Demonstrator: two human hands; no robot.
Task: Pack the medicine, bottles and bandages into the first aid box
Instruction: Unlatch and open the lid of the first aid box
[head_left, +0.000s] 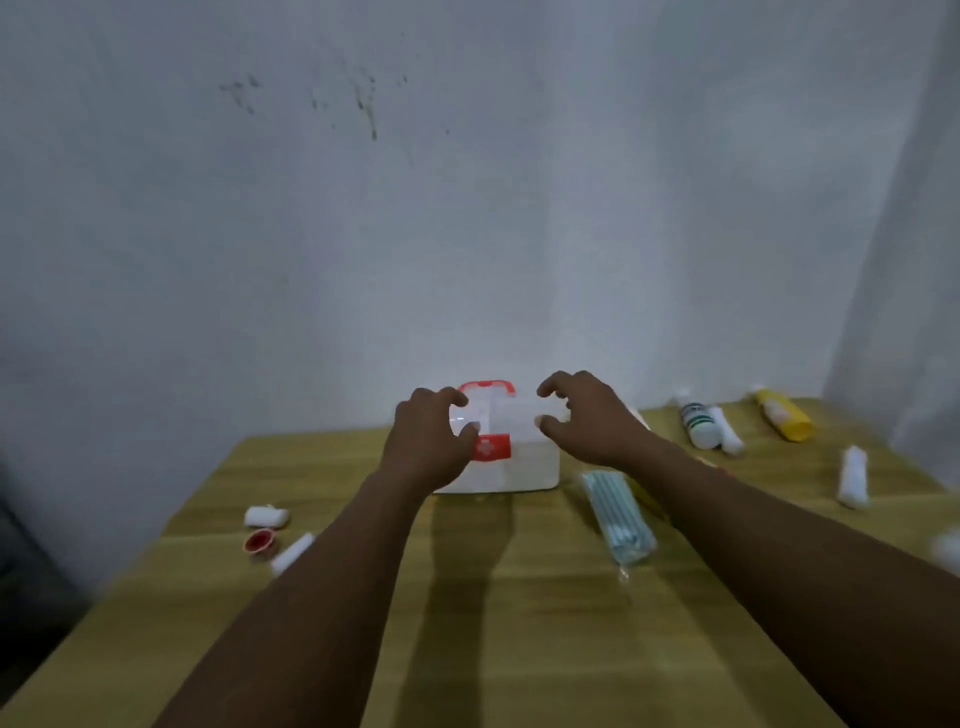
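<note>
The white first aid box (519, 465) with a red handle and red front latch stands lid-down at the far middle of the wooden table (493, 623). My left hand (431, 447) hovers at its left side, fingers curled and apart. My right hand (587, 421) hovers at its right top, fingers spread, holding nothing. A packet of cotton swabs (618, 519) lies right of the box. A white-green bottle (696, 421) and a yellow bottle (782, 415) lie at the far right, with a bandage roll (727, 431) between them and another bandage roll (853, 478) nearer.
On the left lie a small white roll (266, 515), a red-rimmed tape ring (260, 542) and another white roll (292, 553) partly behind my forearm. A grey wall (467, 208) rises right behind the table. The table's left edge drops to a dark floor.
</note>
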